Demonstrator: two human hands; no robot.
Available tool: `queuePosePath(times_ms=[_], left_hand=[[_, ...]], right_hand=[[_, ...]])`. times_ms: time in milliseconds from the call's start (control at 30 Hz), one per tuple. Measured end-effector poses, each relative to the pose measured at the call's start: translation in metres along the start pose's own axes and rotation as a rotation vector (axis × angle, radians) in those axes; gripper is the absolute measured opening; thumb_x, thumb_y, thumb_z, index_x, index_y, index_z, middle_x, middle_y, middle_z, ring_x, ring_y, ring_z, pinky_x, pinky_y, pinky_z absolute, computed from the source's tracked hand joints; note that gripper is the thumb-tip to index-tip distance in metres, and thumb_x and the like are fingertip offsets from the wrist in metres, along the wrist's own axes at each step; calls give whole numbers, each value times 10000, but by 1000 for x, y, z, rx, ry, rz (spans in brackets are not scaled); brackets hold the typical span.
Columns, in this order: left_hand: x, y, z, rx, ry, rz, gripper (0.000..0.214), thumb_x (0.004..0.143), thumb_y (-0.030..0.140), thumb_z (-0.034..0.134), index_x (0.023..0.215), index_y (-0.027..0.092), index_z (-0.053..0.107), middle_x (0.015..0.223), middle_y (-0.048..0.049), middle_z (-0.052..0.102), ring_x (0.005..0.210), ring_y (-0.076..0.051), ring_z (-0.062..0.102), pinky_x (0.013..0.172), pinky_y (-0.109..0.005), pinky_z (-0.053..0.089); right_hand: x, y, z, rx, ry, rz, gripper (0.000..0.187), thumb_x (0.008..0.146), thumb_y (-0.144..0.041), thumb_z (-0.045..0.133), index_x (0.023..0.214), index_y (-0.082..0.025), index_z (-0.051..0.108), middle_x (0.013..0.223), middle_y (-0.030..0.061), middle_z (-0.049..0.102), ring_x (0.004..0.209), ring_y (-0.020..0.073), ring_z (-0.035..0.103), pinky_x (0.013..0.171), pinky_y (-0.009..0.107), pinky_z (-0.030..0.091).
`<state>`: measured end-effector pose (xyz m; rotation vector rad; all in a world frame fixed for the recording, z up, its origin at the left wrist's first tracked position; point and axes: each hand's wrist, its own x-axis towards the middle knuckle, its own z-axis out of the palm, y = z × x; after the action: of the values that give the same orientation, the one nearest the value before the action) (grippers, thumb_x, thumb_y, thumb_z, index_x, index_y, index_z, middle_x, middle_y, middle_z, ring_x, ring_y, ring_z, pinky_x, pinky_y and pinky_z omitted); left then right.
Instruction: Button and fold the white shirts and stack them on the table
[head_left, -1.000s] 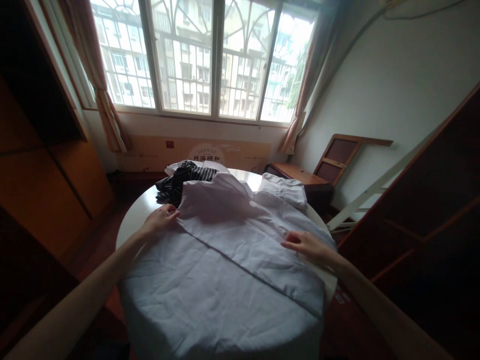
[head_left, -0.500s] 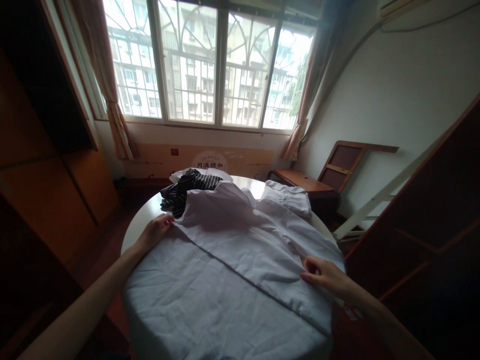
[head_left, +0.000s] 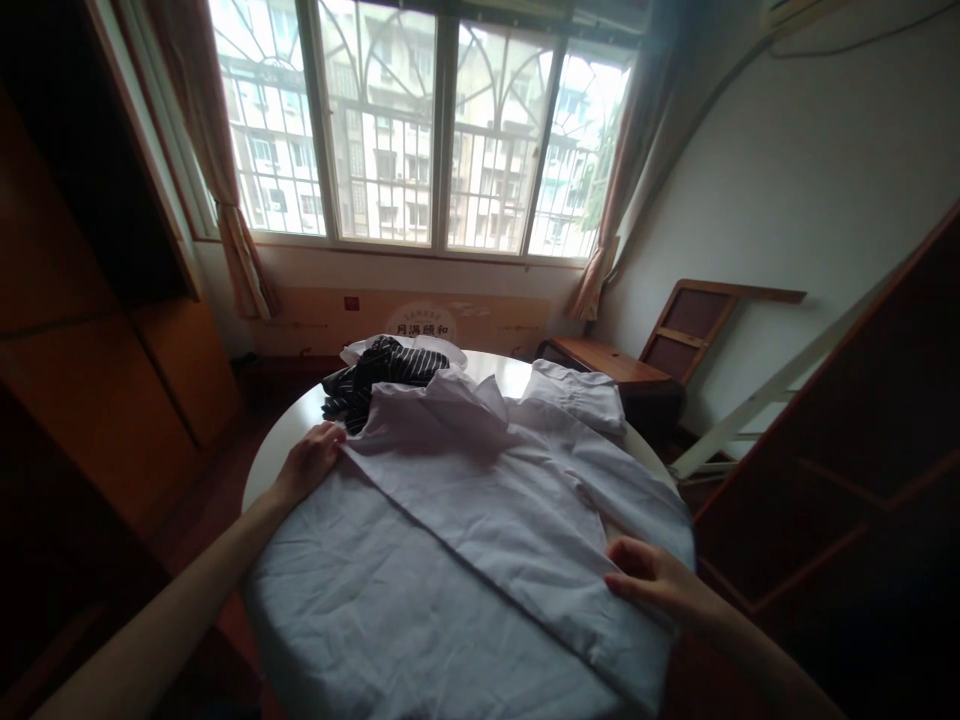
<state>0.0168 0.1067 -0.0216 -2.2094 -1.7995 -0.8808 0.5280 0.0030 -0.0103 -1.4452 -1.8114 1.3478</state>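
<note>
A white shirt [head_left: 420,500] lies spread over the round white table [head_left: 279,450], its collar end toward the window and its lower part hanging over the near edge. One side is folded across the body, leaving a long diagonal edge. My left hand [head_left: 311,462] pinches the cloth at the upper left, near the shoulder. At the right side, my right hand [head_left: 651,578] pinches the border of the folded part between thumb and fingers. A sleeve lies beyond my right hand along the table's right rim.
Behind the shirt lies a crumpled black garment with white stripes [head_left: 375,375], with white cloth behind it. A folded white garment [head_left: 576,392] sits at the back right. Beyond are a wooden chair [head_left: 679,330], a pale ladder [head_left: 750,420] and a barred window [head_left: 386,130].
My right hand has moved slightly down and toward the near edge with the cloth, and the fold's edge has shifted a little. My left hand stays nearly in place.
</note>
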Motion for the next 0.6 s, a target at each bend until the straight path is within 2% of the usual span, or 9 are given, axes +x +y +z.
queuePosePath(times_ms=[300,400,500,600], left_hand=[[-1,1,0,4,12,-44,157,676,128,422,732,181,558,770,-43,597,703,-175,565,650,-267,447],[4,1,2,-11,21,-129,168,647,110,436,718,167,577,728,-33,605,693,-167,566,662,-254,446],[8,-2,4,-25,3,-213,193,643,100,433,751,154,584,699,-24,601,663,-154,563,658,-241,448],[8,-4,3,-35,2,-198,215,657,95,411,775,157,580,749,-31,602,693,-154,564,681,-243,456]], right_hand=[[-5,-3,3,-95,102,50,454,624,-618,611,666,-173,532,624,-6,496,591,127,472,521,219,403],[-4,-6,1,-88,59,88,444,641,-616,599,686,-178,539,640,4,509,587,130,476,499,217,400],[-5,-10,2,-122,4,105,439,661,-614,580,723,-180,549,684,21,540,635,157,508,541,235,425],[-7,-9,4,-168,13,117,452,656,-625,570,769,-188,547,689,24,558,645,171,525,558,250,436]])
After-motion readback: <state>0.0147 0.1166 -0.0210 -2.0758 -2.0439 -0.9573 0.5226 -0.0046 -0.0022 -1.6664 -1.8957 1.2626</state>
